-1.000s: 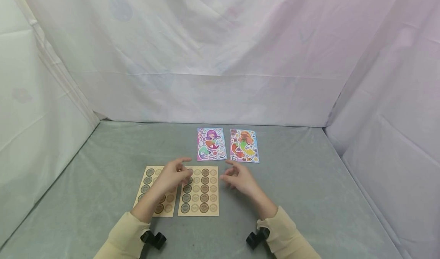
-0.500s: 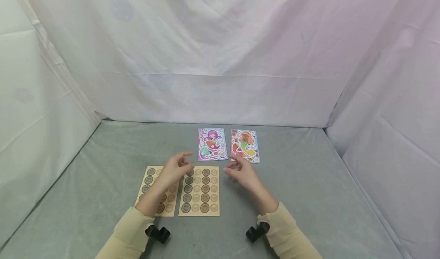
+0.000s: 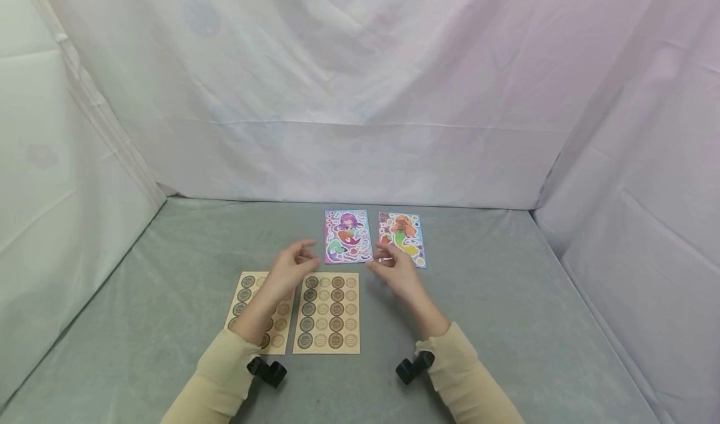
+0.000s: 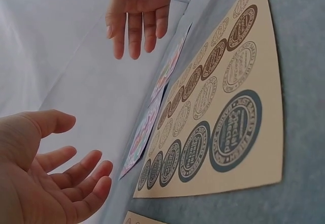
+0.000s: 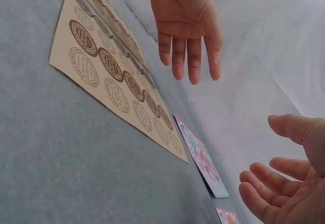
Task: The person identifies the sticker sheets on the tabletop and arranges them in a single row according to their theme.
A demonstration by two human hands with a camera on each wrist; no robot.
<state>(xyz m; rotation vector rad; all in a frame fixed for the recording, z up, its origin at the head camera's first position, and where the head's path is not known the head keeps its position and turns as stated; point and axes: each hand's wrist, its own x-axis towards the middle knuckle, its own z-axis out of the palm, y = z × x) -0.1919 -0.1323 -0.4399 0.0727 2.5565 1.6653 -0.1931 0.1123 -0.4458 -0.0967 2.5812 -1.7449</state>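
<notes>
My left hand (image 3: 287,271) hovers over the top edge of the left tan sheet of round stickers (image 3: 278,324), fingers loosely bent and holding nothing. Beside it lies a second tan sticker sheet (image 3: 329,314), with rows of dark and light round stickers. My right hand (image 3: 398,274) is held above the table, its fingertips overlapping the lower left corner of the orange-haired mermaid sticker sheet (image 3: 413,230) in the head view; nothing is in it. The purple-haired mermaid sticker sheet (image 3: 347,236) lies between and beyond the hands. Both wrist views show the palms facing each other, fingers apart.
A grey cloth-covered table (image 3: 495,305) carries all the sheets. White fabric walls (image 3: 360,86) close it in at the back and both sides. Small black devices sit on both wrists, the left device (image 3: 267,371) and the right device (image 3: 415,368).
Both hands have moved forward, away from the person, toward the mermaid sheets. The right fingertips now overlap the orange-haired mermaid sheet in view. The sheets themselves lie as before.
</notes>
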